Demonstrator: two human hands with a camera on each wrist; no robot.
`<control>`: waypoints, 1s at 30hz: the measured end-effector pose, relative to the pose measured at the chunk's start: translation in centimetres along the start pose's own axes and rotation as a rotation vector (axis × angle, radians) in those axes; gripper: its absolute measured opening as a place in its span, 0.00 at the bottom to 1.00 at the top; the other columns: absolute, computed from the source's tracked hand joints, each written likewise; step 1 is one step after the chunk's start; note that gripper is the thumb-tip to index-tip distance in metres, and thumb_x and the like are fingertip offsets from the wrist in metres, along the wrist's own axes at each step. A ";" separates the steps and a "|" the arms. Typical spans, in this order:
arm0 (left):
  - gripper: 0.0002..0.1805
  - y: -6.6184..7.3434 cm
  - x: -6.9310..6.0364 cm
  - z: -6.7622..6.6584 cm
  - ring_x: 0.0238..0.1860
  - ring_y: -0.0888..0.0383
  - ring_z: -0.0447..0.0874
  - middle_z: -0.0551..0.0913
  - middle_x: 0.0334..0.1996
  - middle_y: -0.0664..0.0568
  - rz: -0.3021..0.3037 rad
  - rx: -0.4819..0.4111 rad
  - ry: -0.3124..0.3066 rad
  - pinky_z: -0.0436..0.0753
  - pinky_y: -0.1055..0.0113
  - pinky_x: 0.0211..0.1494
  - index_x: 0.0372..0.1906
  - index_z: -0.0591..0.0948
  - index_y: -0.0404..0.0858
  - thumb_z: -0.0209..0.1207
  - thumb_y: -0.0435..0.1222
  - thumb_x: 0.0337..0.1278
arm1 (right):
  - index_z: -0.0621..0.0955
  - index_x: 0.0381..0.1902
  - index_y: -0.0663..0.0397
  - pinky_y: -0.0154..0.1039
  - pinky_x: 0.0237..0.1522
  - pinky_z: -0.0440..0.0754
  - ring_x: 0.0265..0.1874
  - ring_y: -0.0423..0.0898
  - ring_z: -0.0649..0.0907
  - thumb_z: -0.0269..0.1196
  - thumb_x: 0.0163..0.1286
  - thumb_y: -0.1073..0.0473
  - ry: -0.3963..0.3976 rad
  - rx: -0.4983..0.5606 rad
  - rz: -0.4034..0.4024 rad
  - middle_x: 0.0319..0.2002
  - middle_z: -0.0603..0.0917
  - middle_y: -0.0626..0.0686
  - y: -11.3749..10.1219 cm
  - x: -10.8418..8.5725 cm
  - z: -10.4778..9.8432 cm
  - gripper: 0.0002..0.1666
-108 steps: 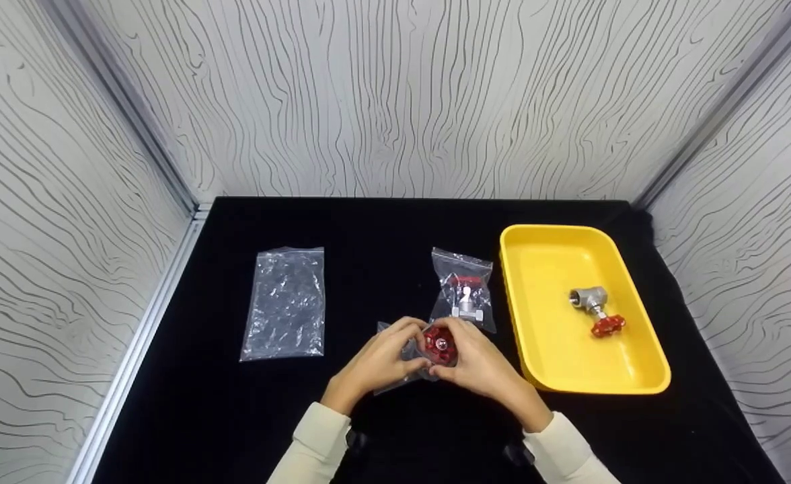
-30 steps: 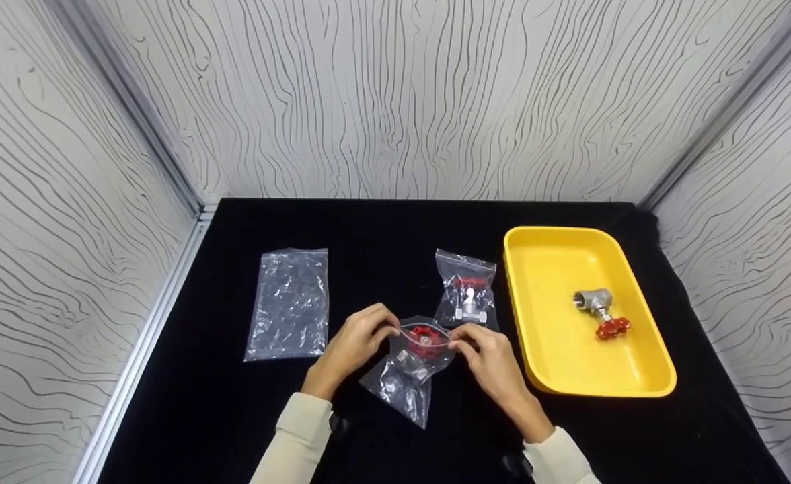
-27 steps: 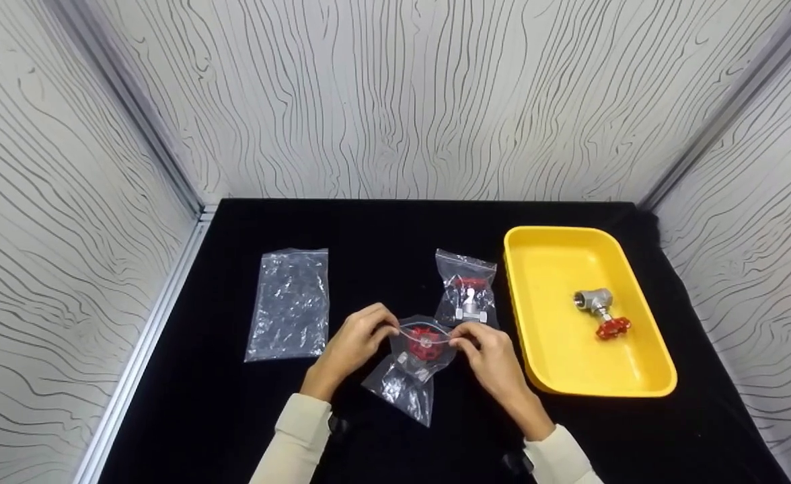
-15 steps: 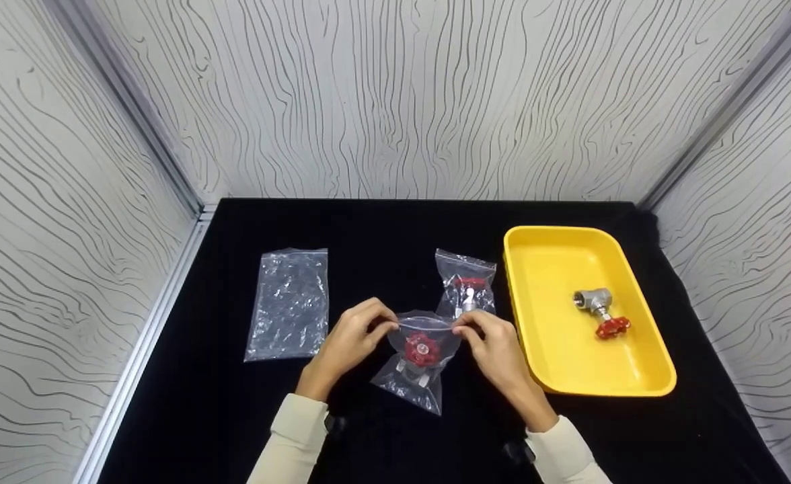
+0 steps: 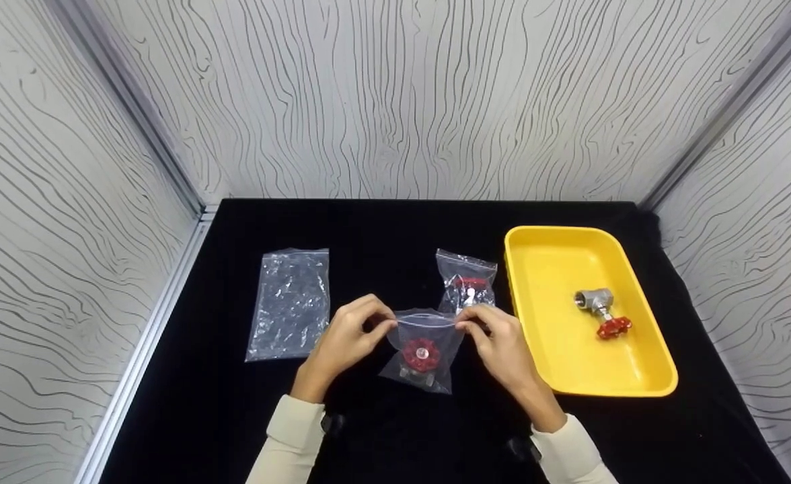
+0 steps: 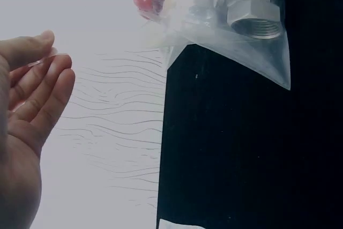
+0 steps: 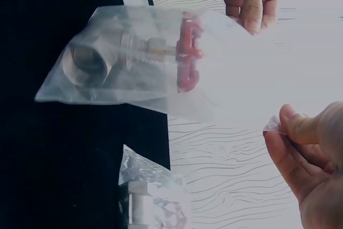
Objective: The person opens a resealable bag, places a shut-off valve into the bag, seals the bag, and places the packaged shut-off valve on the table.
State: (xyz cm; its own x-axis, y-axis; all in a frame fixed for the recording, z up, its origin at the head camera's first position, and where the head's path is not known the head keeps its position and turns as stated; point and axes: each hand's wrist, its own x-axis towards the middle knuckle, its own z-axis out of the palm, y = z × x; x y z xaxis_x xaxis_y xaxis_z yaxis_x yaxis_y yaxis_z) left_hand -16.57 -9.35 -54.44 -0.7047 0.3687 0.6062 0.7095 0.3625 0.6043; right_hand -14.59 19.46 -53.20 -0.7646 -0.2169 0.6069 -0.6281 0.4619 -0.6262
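Observation:
Between my hands hangs a clear zip-lock bag [image 5: 436,370] with a valve [image 5: 421,354] inside, its red handwheel on top and its metal body below. My left hand [image 5: 350,336] pinches the left corner of the bag's mouth between thumb and fingers. At the right corner, my right hand [image 5: 502,343] pinches the plastic the same way. In the right wrist view the bagged valve [image 7: 88,65] shows its threaded end through the plastic, and both hands hold the bag's top edge. The left wrist view shows the valve's threaded end [image 6: 257,20] too.
Just behind my right hand lies another zip-lock bag [image 5: 453,263] with a valve in it. A flat clear bag [image 5: 289,306] lies on the black cloth to the left. On the right, a yellow tray [image 5: 537,376] holds a loose valve [image 5: 597,302] with a red handwheel.
Earlier both hands were around the red handwheel. Then they took the corners of the bag's mouth, and now they have raised it slightly; the bag hangs straighter and its mouth looks narrower.

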 end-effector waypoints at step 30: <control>0.11 1.0 -0.6 1.2 0.39 0.59 0.86 0.86 0.39 0.52 -0.063 -0.060 -0.011 0.90 0.63 0.43 0.50 0.83 0.36 0.70 0.33 0.67 | 0.89 0.35 0.51 0.24 0.38 0.78 0.34 0.40 0.81 0.79 0.58 0.69 0.075 -0.077 0.002 0.34 0.88 0.46 -0.6 -0.6 -1.4 0.11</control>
State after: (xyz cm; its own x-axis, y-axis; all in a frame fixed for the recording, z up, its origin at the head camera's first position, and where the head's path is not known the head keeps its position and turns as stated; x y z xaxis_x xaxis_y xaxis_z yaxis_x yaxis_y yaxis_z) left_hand -15.43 -8.22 -54.85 -0.7473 0.3566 0.5607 0.6624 0.3335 0.6708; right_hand -13.58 20.48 -52.51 -0.7514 -0.1524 0.6421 -0.6111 0.5278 -0.5899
